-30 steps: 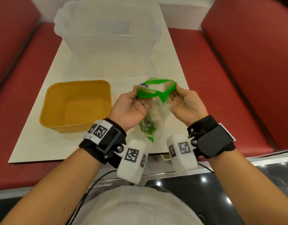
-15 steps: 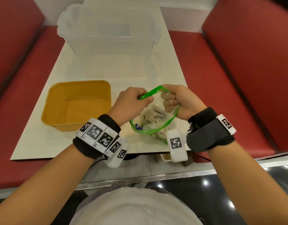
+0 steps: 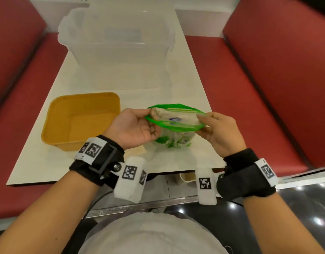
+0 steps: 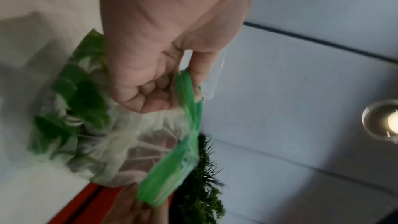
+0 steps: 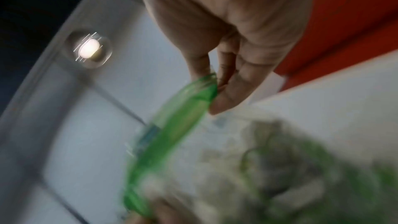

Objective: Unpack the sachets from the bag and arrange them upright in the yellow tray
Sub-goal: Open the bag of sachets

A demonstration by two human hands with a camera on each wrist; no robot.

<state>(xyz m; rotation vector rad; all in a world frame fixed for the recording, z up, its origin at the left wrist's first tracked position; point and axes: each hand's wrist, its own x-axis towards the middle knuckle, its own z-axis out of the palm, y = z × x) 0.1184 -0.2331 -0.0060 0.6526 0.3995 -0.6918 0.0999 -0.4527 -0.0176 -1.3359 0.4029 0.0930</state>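
Observation:
A clear plastic bag with a green zip rim (image 3: 176, 125) hangs between my two hands above the white table (image 3: 132, 79), its mouth pulled open. Pale sachets (image 3: 173, 117) show inside it. My left hand (image 3: 138, 125) pinches the left end of the rim (image 4: 189, 101). At the right end of the rim (image 5: 202, 89), my right hand (image 3: 215, 129) pinches it between thumb and fingers. The yellow tray (image 3: 81, 121) stands empty just left of my left hand.
A large clear lidded plastic tub (image 3: 119, 44) stands at the far end of the table. Red bench seats (image 3: 249, 88) flank the table on both sides. The table's near edge (image 3: 103, 178) runs under my wrists.
The bag has been lifted and turned, so its mouth now faces up and towards me, stretched wider sideways. Both hands have shifted to the two ends of the rim.

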